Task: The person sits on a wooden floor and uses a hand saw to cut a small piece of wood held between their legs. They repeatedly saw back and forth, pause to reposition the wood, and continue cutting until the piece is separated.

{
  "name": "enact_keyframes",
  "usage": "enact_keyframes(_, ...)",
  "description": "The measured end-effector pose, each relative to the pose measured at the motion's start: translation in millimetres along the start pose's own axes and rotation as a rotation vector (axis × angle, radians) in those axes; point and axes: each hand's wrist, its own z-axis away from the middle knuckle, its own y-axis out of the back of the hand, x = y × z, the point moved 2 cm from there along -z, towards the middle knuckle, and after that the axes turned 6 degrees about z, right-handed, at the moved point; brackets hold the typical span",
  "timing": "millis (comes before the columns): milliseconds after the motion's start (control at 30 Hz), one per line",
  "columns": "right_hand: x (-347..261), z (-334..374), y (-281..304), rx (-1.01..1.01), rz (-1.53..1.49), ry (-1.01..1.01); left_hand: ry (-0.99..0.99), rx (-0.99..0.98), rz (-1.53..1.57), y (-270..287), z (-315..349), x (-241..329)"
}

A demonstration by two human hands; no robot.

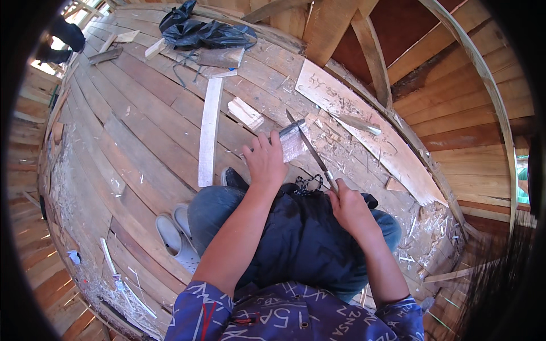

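My left hand (265, 160) is closed on the near end of a short wooden block (292, 148), pale on its face with a dark strip along one edge. My right hand (350, 207) grips the handle of a long knife (314, 152). Its narrow dark blade points away from me and lies across the far end of the block, seemingly touching it. Below my hands, a dark cloth (313, 244) covers my lap, with a black cord (307, 184) at its far edge.
A long pale board (210, 133) lies left of the block, near a small split offcut (245, 112). A wide marked plank (330, 94) stretches along the right. Shavings (426, 227) litter the plank floor. Grey clogs (176, 241) sit by my knee; a black plastic bag (205, 34) lies far off.
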Motion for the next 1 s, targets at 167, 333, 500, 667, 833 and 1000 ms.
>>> enact_keyframes(167, 2, 20, -1, 0.068, -0.078, 0.01, -0.043, -0.061, 0.038, 17, 2, 7)
enact_keyframes(333, -16, 51, 8, 0.088, -0.232, 0.054, -0.083, -0.052, -0.073, 90, 23, 7)
enact_keyframes(500, -62, 71, 12, 0.052, -0.296, 0.201, -0.036, 0.072, -0.081, 162, 68, -20)
enact_keyframes(667, -99, 84, 26, 0.05, -0.227, 0.287, 0.031, 0.182, -0.049, 209, 95, -44)
enact_keyframes(833, -105, 90, 13, 0.062, -0.125, 0.335, 0.086, 0.109, 0.304, 209, 125, -83)
enact_keyframes(1000, -97, 109, 6, 0.094, -0.264, 0.197, 0.414, 0.392, 1.12, 143, 165, -199)
